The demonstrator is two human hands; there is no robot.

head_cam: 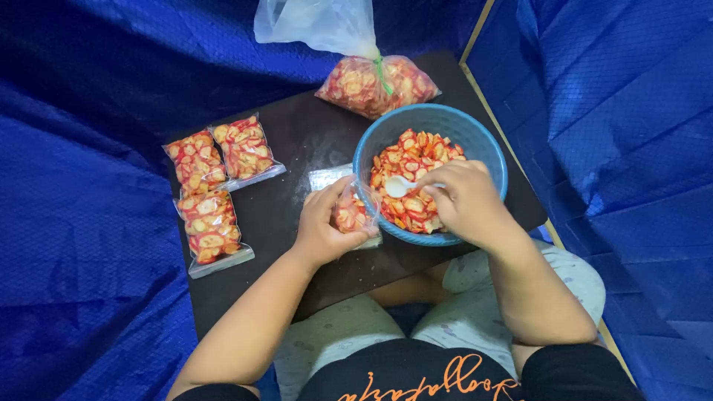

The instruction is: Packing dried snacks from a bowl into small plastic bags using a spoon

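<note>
My left hand (321,226) grips a small clear plastic pouch (352,214), partly filled with red and yellow chips, held open beside the bowl's left rim. My right hand (466,202) holds a white plastic spoon (399,186) over a blue bowl (434,119) full of the same chips; the spoon's head sits just right of the pouch mouth. Both rest over a small dark table (297,148).
Three filled, sealed pouches (212,186) lie at the table's left. A large tied clear bag of chips (375,83) lies behind the bowl. A stack of empty pouches (327,177) lies under my left hand. Blue tarpaulin (89,223) surrounds the table.
</note>
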